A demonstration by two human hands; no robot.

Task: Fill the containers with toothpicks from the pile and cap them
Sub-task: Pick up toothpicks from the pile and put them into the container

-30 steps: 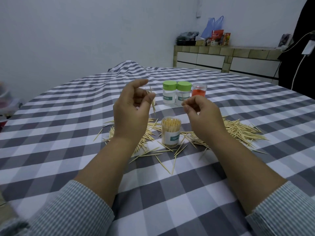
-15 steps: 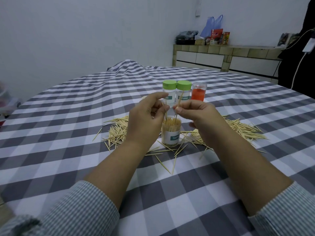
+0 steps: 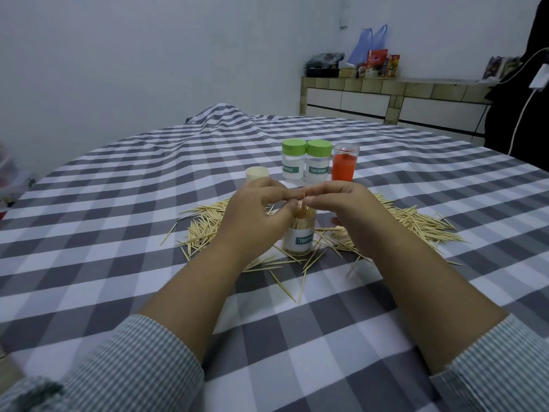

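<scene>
Nearest the camera, two forearms in striped sleeves [image 3: 142, 364] reach forward over a grey-and-white checked tablecloth [image 3: 89, 233]. A few stray toothpicks lie on the cloth just ahead of the arms. Beyond them the left hand [image 3: 252, 218] and the right hand [image 3: 350, 212] meet above an open clear container [image 3: 298, 237] with a white label, which stands upright on the cloth and is packed with upright toothpicks. Both hands are pinched at the fingertips — thumb and forefinger of each closed on a small bunch of toothpicks [image 3: 302, 203] held upright right over the container's mouth, their lower ends down among those already inside. The remaining fingers of the right hand curl loosely beside the container; whether they touch it cannot be told. Around the container, spreading left and right behind the hands, lies the loose pile of toothpicks [image 3: 416, 224], flat on the cloth. Just past the left hand sits a cream cap [image 3: 257, 173], apart from the container. Farther back stand two capped containers with green lids [image 3: 306, 163], touching side by side, and just right of them a clear container with a red insert [image 3: 344, 165]. At the far wall a tiled counter [image 3: 386, 96] carries bags and boxes — too small to tell apart.
</scene>
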